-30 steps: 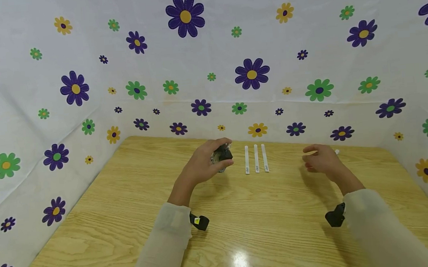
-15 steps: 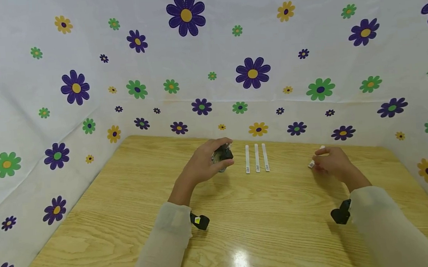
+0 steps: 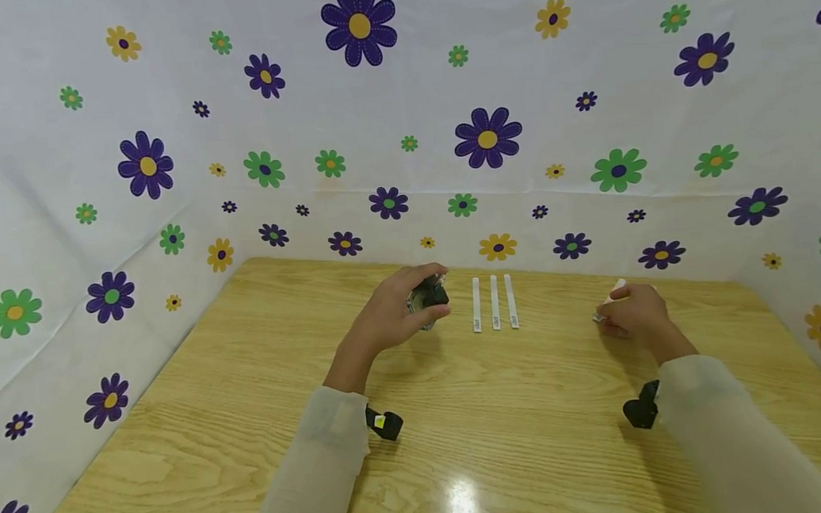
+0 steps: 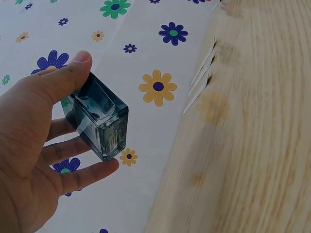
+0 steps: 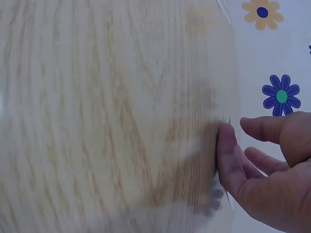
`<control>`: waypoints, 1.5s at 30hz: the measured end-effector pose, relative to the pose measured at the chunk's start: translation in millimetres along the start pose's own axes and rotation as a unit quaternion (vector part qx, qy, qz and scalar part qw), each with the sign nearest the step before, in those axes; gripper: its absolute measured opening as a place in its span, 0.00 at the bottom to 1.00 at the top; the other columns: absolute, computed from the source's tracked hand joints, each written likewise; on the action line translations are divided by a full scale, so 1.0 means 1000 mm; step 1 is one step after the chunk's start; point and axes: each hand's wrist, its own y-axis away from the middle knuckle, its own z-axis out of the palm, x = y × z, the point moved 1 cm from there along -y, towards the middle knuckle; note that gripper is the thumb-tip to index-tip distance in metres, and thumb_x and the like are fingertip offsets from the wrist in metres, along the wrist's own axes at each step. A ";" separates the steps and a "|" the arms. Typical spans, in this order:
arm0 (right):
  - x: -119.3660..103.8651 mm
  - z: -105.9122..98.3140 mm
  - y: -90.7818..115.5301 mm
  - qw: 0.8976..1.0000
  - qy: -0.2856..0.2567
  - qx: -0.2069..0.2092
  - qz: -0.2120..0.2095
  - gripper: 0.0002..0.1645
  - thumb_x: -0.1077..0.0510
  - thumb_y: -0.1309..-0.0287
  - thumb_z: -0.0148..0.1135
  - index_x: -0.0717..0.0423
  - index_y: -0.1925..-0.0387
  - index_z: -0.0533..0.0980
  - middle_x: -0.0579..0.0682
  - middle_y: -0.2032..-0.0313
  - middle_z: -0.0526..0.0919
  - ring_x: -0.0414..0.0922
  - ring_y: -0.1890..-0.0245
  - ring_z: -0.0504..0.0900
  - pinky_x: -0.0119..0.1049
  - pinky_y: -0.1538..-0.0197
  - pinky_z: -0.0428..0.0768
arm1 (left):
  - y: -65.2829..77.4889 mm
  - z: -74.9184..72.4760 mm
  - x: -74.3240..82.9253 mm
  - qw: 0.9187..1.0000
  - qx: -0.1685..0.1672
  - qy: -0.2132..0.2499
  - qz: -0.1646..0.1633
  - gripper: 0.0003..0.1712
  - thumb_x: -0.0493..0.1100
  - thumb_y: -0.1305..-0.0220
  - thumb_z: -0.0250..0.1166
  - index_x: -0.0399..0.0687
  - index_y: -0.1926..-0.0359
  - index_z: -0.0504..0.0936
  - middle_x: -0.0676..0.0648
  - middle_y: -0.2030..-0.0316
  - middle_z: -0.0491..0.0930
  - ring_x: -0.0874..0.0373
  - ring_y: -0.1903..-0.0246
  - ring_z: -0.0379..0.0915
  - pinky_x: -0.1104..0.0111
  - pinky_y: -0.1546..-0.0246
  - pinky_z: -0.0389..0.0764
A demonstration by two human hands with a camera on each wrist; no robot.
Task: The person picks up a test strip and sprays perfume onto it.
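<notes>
A glass perfume bottle with a black cap is in my left hand, near the table's back edge. The left wrist view shows the thumb and fingers curled round the bottle's bluish glass body. To the right, my right hand rests at a white paper strip, which is partly hidden by the fingers. In the right wrist view, the fingertips touch the strip, while the thumb stands apart from them. Between the hands, three white paper strips with small dark print lie side by side.
A wooden table spreads under both arms. White cloth with purple, green and yellow flowers rises behind it and at both sides. Black wrist devices sit at both cuffs.
My right hand has shifted a little right and come down at the paper strip, which shows beside the fingers. The left hand keeps the bottle in the same place.
</notes>
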 end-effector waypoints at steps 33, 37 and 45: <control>-0.009 0.015 0.012 0.989 0.116 0.085 -0.027 0.37 0.67 0.44 0.66 0.77 0.34 0.66 0.76 0.43 0.72 0.61 0.51 0.71 0.50 0.48 0.77 | 0.000 0.000 -0.001 1.000 -0.006 -0.002 -0.012 0.33 0.56 0.32 0.70 0.60 0.30 0.73 0.48 0.36 0.75 0.49 0.38 0.72 0.51 0.40 0.77; -0.008 0.016 0.012 0.988 0.127 0.085 -0.038 0.32 0.67 0.43 0.65 0.77 0.37 0.71 0.75 0.44 0.75 0.57 0.56 0.75 0.42 0.56 0.79 | 0.000 0.002 -0.002 1.000 -0.010 -0.003 -0.017 0.33 0.56 0.32 0.70 0.60 0.30 0.72 0.48 0.36 0.75 0.49 0.38 0.72 0.51 0.40 0.77; -0.008 0.017 0.011 0.992 0.096 0.061 -0.047 0.24 0.59 0.29 0.58 0.75 0.41 0.74 0.67 0.51 0.79 0.44 0.69 0.79 0.31 0.69 0.78 | 0.000 0.001 -0.002 1.000 -0.007 -0.009 -0.010 0.33 0.57 0.32 0.69 0.59 0.29 0.72 0.48 0.36 0.75 0.49 0.39 0.73 0.51 0.40 0.77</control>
